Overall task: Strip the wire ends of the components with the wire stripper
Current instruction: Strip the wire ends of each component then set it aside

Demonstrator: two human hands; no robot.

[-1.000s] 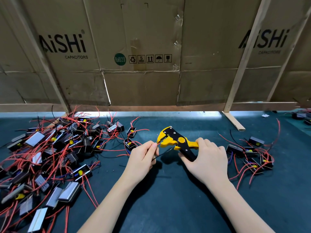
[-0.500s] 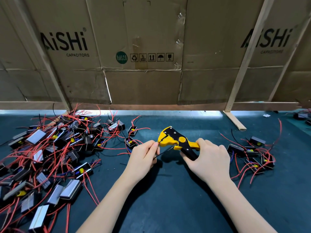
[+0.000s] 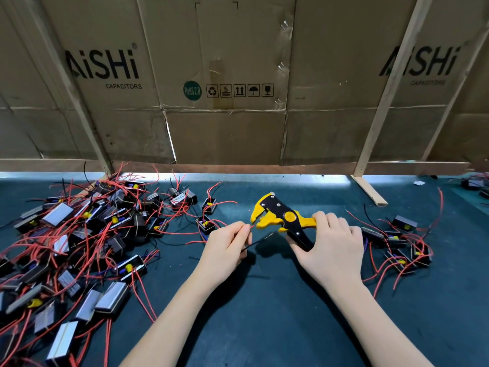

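My right hand (image 3: 330,247) grips the handles of a yellow and black wire stripper (image 3: 280,217), jaws pointing left. My left hand (image 3: 225,250) pinches a red wire end (image 3: 251,227) right at the stripper's jaws; a black wire (image 3: 258,242) also sticks out from under its fingers. The component the wires belong to is hidden inside my left hand. A big tangle of black box components with red wires (image 3: 79,239) covers the left of the green mat. A smaller group of components (image 3: 399,242) lies to the right of my right hand.
A cardboard wall (image 3: 238,88) with wooden struts closes the back of the bench. A wooden foot (image 3: 369,190) rests on the mat at back right. Two loose components (image 3: 207,215) lie just behind my left hand. Bare green mat (image 3: 264,313) lies between my forearms.
The hands and stripper have stayed almost in place. The red wire tip now sits at the mouth of the jaws instead of deeper in.
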